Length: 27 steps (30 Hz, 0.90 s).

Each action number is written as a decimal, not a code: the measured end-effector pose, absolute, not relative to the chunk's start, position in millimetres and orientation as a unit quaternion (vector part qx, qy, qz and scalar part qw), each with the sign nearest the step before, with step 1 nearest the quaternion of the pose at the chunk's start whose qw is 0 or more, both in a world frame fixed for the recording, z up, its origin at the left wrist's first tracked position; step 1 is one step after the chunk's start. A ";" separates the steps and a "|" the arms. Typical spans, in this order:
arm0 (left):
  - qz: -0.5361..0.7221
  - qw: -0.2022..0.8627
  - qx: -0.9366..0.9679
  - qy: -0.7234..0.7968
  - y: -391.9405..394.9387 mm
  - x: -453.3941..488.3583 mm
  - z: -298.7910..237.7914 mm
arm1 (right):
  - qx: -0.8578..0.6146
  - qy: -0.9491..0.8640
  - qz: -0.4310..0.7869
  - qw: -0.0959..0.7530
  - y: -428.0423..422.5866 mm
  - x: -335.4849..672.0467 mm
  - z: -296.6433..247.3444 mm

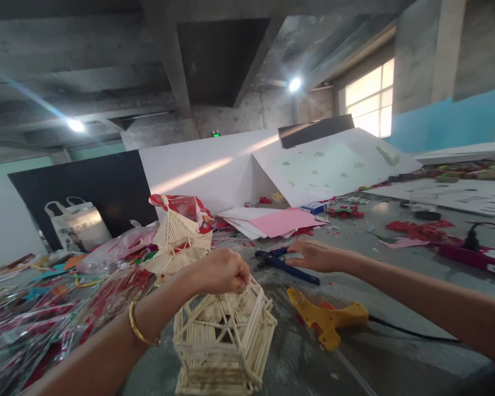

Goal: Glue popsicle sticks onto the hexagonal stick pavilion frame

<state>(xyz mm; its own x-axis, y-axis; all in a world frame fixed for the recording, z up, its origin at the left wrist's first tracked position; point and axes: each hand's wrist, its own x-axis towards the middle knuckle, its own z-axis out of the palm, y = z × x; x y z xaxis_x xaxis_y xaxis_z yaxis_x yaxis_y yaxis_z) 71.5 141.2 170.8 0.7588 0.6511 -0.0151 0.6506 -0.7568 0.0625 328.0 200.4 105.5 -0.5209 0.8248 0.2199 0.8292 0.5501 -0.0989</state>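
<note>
My left hand (226, 270) is closed, its fingertips pointing down just above a many-sided frame (226, 335) built of thin wooden sticks. Whatever those fingers may pinch is hidden. Behind that wrist rises a pointed stick-built roof (177, 234). My right hand (315, 256) reaches over the table with thumb and fingers apart, at the near end of a pair of blue-handled pliers (286, 267) lying on the tabletop. Whether the fingers touch the handles, I cannot tell. A yellow hot glue gun (328, 316) lies nearer, below my right forearm, with a glue stick and a black cord trailing from it.
Plastic-wrapped sticks (78, 308) cover the left side. Pink paper (289, 221) and white sheets lie farther back, before upright white boards (206, 170). A purple power strip (474, 256) stands at the right. Red scraps (421, 228) litter the table; a white bag (80, 225) stands back left.
</note>
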 end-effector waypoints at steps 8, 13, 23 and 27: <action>0.019 0.030 0.937 0.347 142.3 71.9 167.2 | -0.472 -0.876 0.011 0.098 196.1 330.6 104.9; 0.014 0.030 0.937 0.347 142.9 72.8 166.8 | -0.443 -0.882 0.002 0.160 184.8 319.2 112.7; 0.027 -0.031 0.929 0.368 125.9 68.5 180.6 | -0.280 -0.926 -0.066 0.244 123.3 243.0 144.4; 0.048 -0.051 0.921 0.383 126.2 62.1 177.4 | -0.276 -0.933 -0.115 0.200 125.7 229.7 145.8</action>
